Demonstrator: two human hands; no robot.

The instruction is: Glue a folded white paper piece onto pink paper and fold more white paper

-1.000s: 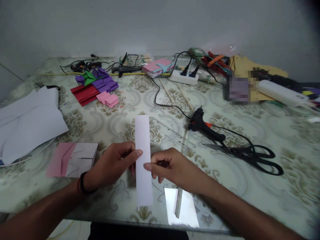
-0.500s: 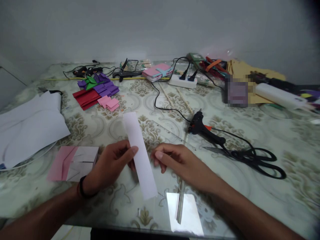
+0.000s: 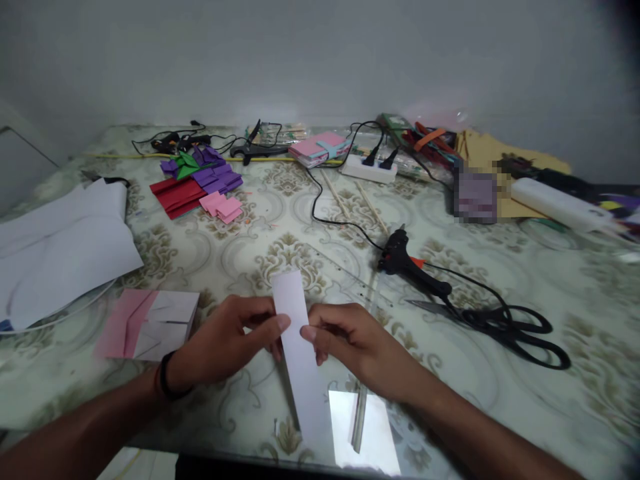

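Observation:
A long white paper strip (image 3: 294, 320) slants over the front of the table, its lower end nearest me. My left hand (image 3: 250, 333) pinches its left edge, thumb on top and fingers behind. On the opposite edge my right hand (image 3: 345, 340) grips it the same way, thumb on the face. Behind the paper the fingertips are partly hidden. Left of my left hand lies a folded pink and white paper piece (image 3: 153, 325). Beyond my right hand are a black hot glue gun (image 3: 407, 261) and black-handled scissors (image 3: 500, 323).
White sheets (image 3: 65, 247) cover the left side. Folded purple paper (image 3: 217, 177), red paper (image 3: 177, 195) and pink paper (image 3: 223, 205) lie further back. A white power strip (image 3: 369, 169) feeds black cords across the table. Yellow paper (image 3: 535, 157) and tools crowd the back right.
The strip has moved right and toward me. My right hand, apart from it before, has closed on its right edge. My left hand kept its hold.

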